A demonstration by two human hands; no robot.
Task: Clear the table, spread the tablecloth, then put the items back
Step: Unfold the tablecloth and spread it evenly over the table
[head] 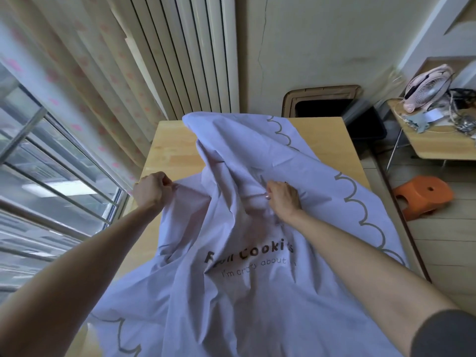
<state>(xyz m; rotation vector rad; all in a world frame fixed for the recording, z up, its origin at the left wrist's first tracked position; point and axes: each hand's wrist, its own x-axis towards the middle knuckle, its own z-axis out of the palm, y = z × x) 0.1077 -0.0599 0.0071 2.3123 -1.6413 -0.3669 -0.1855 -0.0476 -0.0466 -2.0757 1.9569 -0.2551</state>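
Both hands, the left hand and right hand, are pinching the bunched cloth, which is running lengthwise down the table, leaving its left strip bare.

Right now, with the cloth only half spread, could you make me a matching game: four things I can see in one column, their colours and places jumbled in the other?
Things:
1. tablecloth
2. stool
3. fan
4. table

Descriptions:
A. pink, on the side desk
B. pale lilac, gripped by the left hand and the right hand
C. light wood, partly covered
D. orange, on the floor

Pairs: 1-B, 2-D, 3-A, 4-C.
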